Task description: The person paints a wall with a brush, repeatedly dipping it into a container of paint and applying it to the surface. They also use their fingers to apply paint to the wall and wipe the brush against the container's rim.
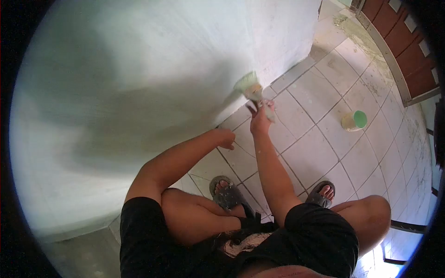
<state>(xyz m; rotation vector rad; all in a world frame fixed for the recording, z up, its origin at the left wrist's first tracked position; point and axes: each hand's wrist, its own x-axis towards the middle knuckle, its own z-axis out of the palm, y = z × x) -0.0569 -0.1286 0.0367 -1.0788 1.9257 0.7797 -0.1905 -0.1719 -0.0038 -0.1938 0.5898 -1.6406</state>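
My right hand (262, 116) is wrapped round the handle of a wide paintbrush (252, 90). The brush's pale bristles are raised against the lower part of the white wall (185, 60), near its bottom edge. To the left, my left hand (225, 138) hangs by the foot of the wall with its fingers curled; whether anything is in them is too small to make out. A small cup (354, 121) with a green inside stands on the tiled floor, right of the brush.
Pale floor tiles (320, 92) run along the wall. My sandalled feet (225, 191) are below my hands. A red-brown panelled door (398, 41) is at the upper right, and dark metal bars (408, 226) lie at the right edge.
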